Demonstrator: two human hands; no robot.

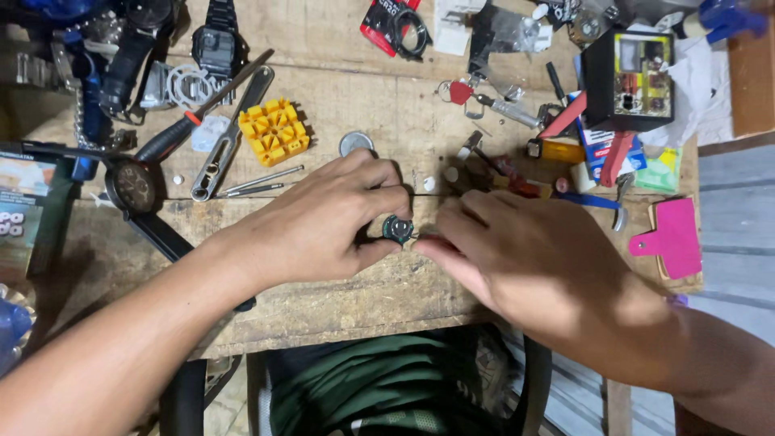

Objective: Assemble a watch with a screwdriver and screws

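Both hands on watch movement

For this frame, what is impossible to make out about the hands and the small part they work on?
- Small round part, head view: mostly covered by the left hand; its kind is unclear.
- Right hand: fingertips hide any tool they pinch at the part.
- Black wristwatch: cut off by the top edge.
- Round silver disc: too small to identify.

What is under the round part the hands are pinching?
Bare wooden bench shows around the round dark part. The left hand grips it and the right hand meets its edge; their fingers cover whatever lies directly beneath.
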